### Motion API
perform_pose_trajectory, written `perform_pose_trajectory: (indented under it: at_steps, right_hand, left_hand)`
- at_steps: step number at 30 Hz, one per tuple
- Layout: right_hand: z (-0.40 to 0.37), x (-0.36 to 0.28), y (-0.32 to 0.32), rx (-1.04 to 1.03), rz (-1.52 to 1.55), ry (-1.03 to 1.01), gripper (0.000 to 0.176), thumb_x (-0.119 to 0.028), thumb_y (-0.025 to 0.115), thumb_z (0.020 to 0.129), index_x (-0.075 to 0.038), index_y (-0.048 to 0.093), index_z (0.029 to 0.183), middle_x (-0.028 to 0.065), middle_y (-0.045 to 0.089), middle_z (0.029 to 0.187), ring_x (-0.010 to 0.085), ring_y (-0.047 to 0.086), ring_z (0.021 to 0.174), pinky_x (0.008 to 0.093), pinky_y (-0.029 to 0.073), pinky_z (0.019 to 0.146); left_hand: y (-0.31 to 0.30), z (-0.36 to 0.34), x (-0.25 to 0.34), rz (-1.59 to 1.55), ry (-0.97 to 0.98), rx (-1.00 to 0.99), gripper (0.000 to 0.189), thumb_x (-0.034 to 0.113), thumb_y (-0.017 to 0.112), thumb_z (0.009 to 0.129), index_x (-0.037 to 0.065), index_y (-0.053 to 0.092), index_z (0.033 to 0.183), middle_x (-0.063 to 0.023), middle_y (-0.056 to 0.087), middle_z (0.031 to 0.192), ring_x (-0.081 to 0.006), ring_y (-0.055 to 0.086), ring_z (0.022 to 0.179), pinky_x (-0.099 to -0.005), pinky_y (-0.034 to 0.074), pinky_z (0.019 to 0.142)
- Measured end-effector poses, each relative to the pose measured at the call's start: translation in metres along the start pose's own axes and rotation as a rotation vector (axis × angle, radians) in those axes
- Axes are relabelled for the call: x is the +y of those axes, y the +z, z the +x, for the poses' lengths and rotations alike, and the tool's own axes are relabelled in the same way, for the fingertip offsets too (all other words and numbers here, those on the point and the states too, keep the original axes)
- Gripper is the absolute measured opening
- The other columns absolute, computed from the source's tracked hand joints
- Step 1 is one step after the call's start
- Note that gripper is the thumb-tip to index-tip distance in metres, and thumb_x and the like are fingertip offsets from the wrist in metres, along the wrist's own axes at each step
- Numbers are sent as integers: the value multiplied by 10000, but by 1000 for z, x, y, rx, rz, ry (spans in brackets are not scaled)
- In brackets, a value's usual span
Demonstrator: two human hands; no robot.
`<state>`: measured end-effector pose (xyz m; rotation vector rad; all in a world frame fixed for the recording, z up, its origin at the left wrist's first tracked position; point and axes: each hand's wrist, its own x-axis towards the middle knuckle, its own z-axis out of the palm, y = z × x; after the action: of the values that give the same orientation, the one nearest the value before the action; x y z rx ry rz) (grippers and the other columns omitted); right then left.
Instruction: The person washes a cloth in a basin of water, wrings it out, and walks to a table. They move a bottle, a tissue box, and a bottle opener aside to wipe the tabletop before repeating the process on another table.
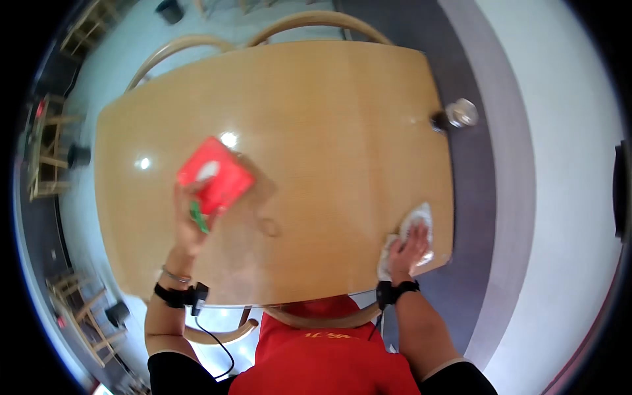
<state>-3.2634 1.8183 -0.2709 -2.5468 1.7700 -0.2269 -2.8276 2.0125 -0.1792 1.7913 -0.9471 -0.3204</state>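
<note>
My left hand (187,224) grips a red tissue pack (230,181) above the left part of the table, its fingers closed on the near edge. A pale oval shows on the pack's top. A small green item (198,217) is also in this hand, too blurred to name. At the table's near right corner, my right hand (409,251) bears down on a crumpled white cloth (421,214). The cloth sticks out around the fingers and lies against the tabletop.
The wooden table (316,118) has rounded corners. A glass jar (462,113) with a dark item beside it stands at the right edge. Chairs (316,20) stand along the far side, and a chair's curved back (329,320) is close in front of me. A wall (559,164) rises at right.
</note>
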Motion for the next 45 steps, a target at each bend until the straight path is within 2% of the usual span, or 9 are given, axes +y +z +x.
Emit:
perform_pose_trajectory:
  at_steps: [2, 6, 13, 21, 24, 26, 29, 41, 45]
  right_hand:
    - [-3, -3, -7, -39, 6, 61, 615, -246, 530, 769, -115, 396, 1354, 96, 229, 1498, 319, 163, 1387, 500, 116, 1100]
    - [-1, -6, -22, -149, 65, 106, 661, -309, 562, 752, -161, 381, 1370, 61, 151, 1527, 311, 103, 1402, 495, 102, 1106]
    - [0, -7, -28, -236, 39, 125, 716, -371, 572, 726, -165, 365, 1380, 85, 173, 1514, 344, 129, 1386, 539, 136, 1077]
    - [-3, -13, -28, -347, 77, 151, 706, -417, 563, 747, -180, 365, 1382, 76, 117, 1528, 352, 107, 1387, 563, 126, 1068]
    - [-8, -8, -18, -395, 67, 148, 711, -483, 548, 772, -182, 357, 1387, 69, 111, 1526, 336, 61, 1397, 553, 97, 1077]
    - [-12, -8, -10, -427, -26, 137, 736, -537, 529, 784, -185, 333, 1400, 71, 112, 1520, 328, 21, 1403, 546, 63, 1084]
    - [-10, -10, -11, -228, -48, 111, 614, -422, 514, 813, -114, 385, 1329, 94, 267, 1446, 303, 140, 1395, 498, 153, 1083]
    - [-5, -11, -15, -159, -5, 88, 691, -364, 549, 756, -140, 346, 1377, 94, 191, 1509, 342, 105, 1396, 520, 114, 1090]
    - [-9, -14, -13, -39, 17, 38, 640, -320, 527, 792, -131, 356, 1379, 99, 201, 1506, 349, 141, 1387, 530, 159, 1076]
  left_hand:
    - [82, 8, 42, -561, -294, -162, 563, 51, 766, 669, 58, 516, 1173, -96, 569, 1165, -301, 521, 1068, -448, 315, 1009]
    - [236, 36, 118, 175, 667, -470, 450, 112, 679, 694, 99, 538, 1121, -91, 574, 1126, -277, 514, 1068, -486, 315, 995]
    - [410, 53, 169, 232, 634, -443, 298, 90, 585, 732, 46, 518, 1019, -82, 579, 1107, -256, 515, 1083, -484, 292, 1015]
    - [431, 54, 177, 400, 619, -230, 277, 142, 646, 746, 45, 498, 959, -132, 582, 1055, -284, 505, 1094, -484, 313, 974]
    - [394, 47, 241, 251, 231, -499, 389, 287, 676, 764, 24, 503, 993, -161, 579, 1075, -310, 528, 1058, -467, 365, 936]
    - [383, 48, 268, 413, -232, -1095, 509, 414, 666, 764, 1, 503, 1013, -178, 580, 1093, -340, 568, 1006, -470, 435, 853]
    - [427, 18, 198, 467, -219, -1197, 553, 420, 617, 797, -11, 484, 1116, -217, 535, 1180, -378, 590, 970, -467, 483, 775]
    - [322, -26, 114, 20, 286, -533, 442, 170, 558, 849, 98, 464, 1276, -161, 498, 1268, -317, 578, 1042, -397, 503, 772]
    - [171, -97, 19, -26, -36, -73, 263, 30, 557, 810, 7, 554, 1072, -154, 576, 1132, -282, 573, 1032, -352, 486, 833]
